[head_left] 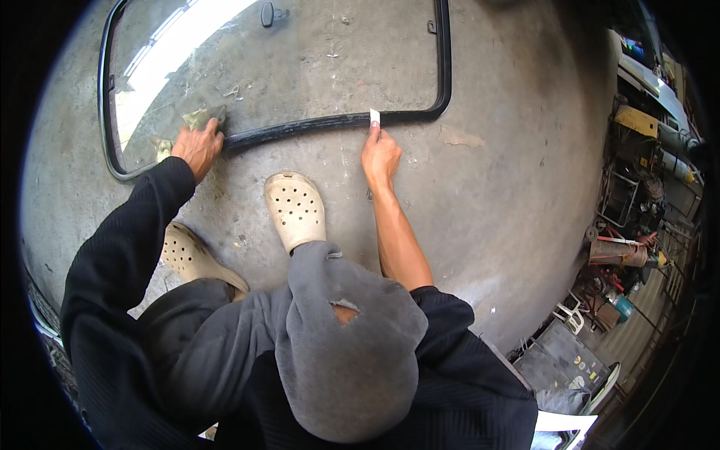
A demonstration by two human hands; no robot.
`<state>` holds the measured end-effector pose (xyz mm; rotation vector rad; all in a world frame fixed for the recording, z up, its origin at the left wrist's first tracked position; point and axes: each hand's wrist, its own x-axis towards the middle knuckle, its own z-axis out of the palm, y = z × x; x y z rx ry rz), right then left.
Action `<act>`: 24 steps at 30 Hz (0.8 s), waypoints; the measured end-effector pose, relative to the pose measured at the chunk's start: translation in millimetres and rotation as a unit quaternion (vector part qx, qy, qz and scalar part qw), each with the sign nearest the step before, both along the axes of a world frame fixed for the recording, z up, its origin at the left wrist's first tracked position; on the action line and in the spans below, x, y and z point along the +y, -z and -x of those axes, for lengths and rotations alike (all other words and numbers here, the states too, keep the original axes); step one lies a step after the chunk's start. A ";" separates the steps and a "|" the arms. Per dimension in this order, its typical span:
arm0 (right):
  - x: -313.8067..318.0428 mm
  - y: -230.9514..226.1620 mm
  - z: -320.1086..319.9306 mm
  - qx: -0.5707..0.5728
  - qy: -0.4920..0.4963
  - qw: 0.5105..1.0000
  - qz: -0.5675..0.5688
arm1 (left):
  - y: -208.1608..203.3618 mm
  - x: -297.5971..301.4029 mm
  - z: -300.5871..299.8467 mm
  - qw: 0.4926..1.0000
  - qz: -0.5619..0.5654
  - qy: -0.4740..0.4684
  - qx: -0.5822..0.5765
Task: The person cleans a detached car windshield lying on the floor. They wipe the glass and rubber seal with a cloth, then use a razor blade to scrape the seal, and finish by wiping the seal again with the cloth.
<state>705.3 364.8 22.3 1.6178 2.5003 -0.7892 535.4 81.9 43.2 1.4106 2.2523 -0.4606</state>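
Note:
A large pane of vehicle window glass (337, 64) lies on the floor, bordered by a black rubber seal (300, 127). My left hand (198, 148) is closed on a crumpled yellowish cloth (202, 118) at the near left part of the pane, by the seal. Between the thumb and fingers of my right hand (382, 157) is a small flat white piece (374, 115), its tip up against the seal's near edge, left of the rounded corner. What exactly the white piece is cannot be made out.
Two beige clogs (296, 210) are on my feet, close to the seal. A dark mirror-like fitting (268, 13) sits on the far part of the glass. Along the right stand tools, a yellow box (636, 121), a grey cabinet (562, 358) and a white chair (571, 313).

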 end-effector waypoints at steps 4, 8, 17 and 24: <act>-7.7 -8.2 5.2 -0.047 -0.057 0.997 0.001 | 4.3 -2.3 -2.0 1.000 -0.021 0.004 0.004; -7.8 -12.0 4.1 -0.026 -0.040 0.999 0.000 | 7.9 -4.2 -1.5 1.000 -0.026 0.009 0.009; -2.7 -6.9 7.3 -0.011 -0.028 0.999 -0.014 | 11.7 -5.8 -1.4 0.999 -0.043 0.000 0.004; -3.9 -8.2 7.9 -0.028 -0.030 0.999 -0.004 | 3.1 -0.6 -0.6 1.000 0.002 0.012 0.006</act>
